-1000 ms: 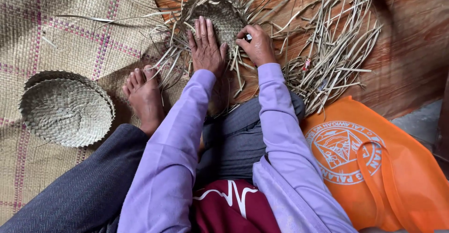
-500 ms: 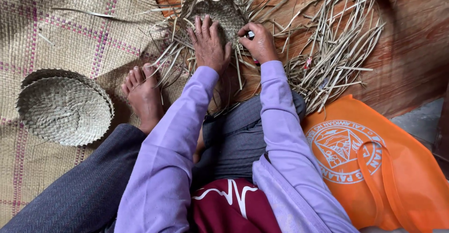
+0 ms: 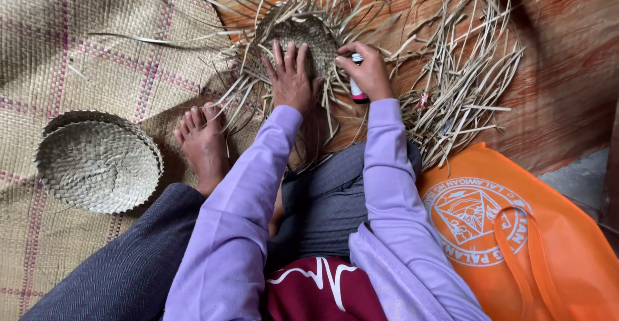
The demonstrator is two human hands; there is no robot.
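My left hand (image 3: 291,79) lies flat, fingers spread, on the woven centre of a half-made straw basket (image 3: 309,34) whose loose strips fan out all around. My right hand (image 3: 369,71) is closed around a small pink and white tool (image 3: 356,87) held upright at the basket's right edge. Both arms wear lilac sleeves. My bare foot (image 3: 203,142) rests on the mat just left of the basket.
A finished round woven basket (image 3: 98,162) sits on the plaid straw mat (image 3: 77,50) at left. A pile of loose dry strips (image 3: 464,69) lies on the wooden floor at right. An orange cloth bag (image 3: 516,237) lies at lower right.
My right hand has turned so the pink tool now stands upright. My left hand stays pressed on the basket's centre; the view shifted slightly.
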